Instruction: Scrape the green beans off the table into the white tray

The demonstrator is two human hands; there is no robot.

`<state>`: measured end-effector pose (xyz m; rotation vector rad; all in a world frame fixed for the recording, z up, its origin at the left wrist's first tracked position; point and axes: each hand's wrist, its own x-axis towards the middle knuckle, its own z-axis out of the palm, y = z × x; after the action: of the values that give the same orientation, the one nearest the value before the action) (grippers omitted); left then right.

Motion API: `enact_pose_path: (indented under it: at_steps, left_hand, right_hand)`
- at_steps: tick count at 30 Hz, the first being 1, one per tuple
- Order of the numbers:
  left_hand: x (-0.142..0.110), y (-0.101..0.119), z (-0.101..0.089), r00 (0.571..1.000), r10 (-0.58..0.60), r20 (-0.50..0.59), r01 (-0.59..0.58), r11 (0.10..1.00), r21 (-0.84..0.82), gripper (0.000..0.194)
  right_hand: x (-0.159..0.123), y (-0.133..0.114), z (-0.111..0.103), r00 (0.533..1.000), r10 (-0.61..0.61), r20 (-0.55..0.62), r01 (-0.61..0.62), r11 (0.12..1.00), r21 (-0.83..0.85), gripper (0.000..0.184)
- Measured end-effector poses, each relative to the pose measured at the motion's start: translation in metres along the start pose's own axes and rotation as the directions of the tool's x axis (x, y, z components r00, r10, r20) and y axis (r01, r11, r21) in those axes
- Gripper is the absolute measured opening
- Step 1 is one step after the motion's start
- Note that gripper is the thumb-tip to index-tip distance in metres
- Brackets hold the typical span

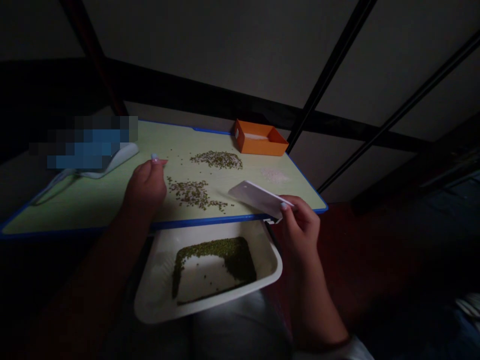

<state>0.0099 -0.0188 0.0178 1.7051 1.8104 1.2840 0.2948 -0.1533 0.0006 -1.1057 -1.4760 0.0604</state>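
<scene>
My right hand (300, 222) grips one end of a flat white plastic scraper (258, 197), its free end tilted over the table's front edge. Thumb and fingers of my left hand (146, 185) are pressed together above the table; anything between them is too small to make out. Beside that hand lies a near heap of green beans mixed with pale grains (189, 192). A second mixed heap (217, 159) is spread farther back. Below the table edge sits a white plastic basin (150, 295) with green beans (240, 255) along its sides.
An orange box (264, 146) stands at the table's back right corner, with pale grains (273, 175) scattered in front of it. On the left of the blue-edged table (93, 200) is a white device with a cord (125, 154), partly blurred out. Wall panels rise behind.
</scene>
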Motion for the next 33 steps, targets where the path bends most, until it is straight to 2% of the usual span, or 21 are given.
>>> enact_pose_path:
  at_steps: [3, 6, 8, 15, 20, 25, 27, 29, 33]
  left_hand:
    - [0.0, 0.0, 0.0, 1.0, 0.003, 0.001, -0.003, 1.0, -0.005, 0.062]
    - [0.0, 0.0, 0.0, 1.0, -0.007, -0.009, 0.006, 1.0, -0.015, 0.062]
    - [-0.001, 0.0, 0.0, 1.0, -0.018, -0.014, 0.017, 1.0, -0.023, 0.059]
    - [-0.001, -0.002, 0.002, 0.999, -0.038, -0.033, 0.037, 0.998, -0.041, 0.058]
    - [0.0, -0.002, 0.001, 0.999, -0.035, -0.026, 0.035, 0.999, -0.032, 0.057]
    - [0.0, -0.002, 0.001, 1.0, -0.005, -0.009, 0.004, 1.0, -0.022, 0.06]
    - [0.0, -0.003, 0.001, 1.0, 0.005, -0.014, -0.005, 1.0, -0.023, 0.059]
    - [0.001, -0.003, 0.001, 1.0, 0.008, -0.017, -0.009, 1.0, -0.024, 0.058]
    - [0.002, -0.003, 0.001, 1.0, 0.0, -0.018, 0.0, 1.0, -0.023, 0.059]
  right_hand:
    - [-0.007, -0.014, -0.011, 0.99, -0.084, 0.116, 0.092, 0.994, -0.066, 0.019]
    - [-0.008, -0.028, -0.019, 0.94, -0.213, 0.267, 0.244, 0.966, -0.087, 0.024]
    - [-0.008, -0.033, -0.022, 0.913, -0.26, 0.313, 0.299, 0.951, -0.081, 0.026]
    - [-0.007, -0.034, -0.019, 0.872, -0.282, 0.399, 0.327, 0.944, -0.048, 0.031]
    - [-0.009, -0.025, -0.007, 0.884, -0.276, 0.377, 0.313, 0.949, -0.039, 0.03]
    - [-0.011, -0.015, -0.007, 0.965, -0.165, 0.202, 0.182, 0.981, -0.07, 0.023]
    - [-0.011, -0.012, -0.009, 0.983, -0.11, 0.147, 0.127, 0.985, -0.116, 0.022]
    - [-0.009, -0.009, -0.011, 0.986, -0.086, 0.145, 0.107, 0.983, -0.149, 0.022]
    - [-0.005, -0.008, -0.011, 0.97, -0.084, 0.228, 0.116, 0.984, -0.132, 0.022]
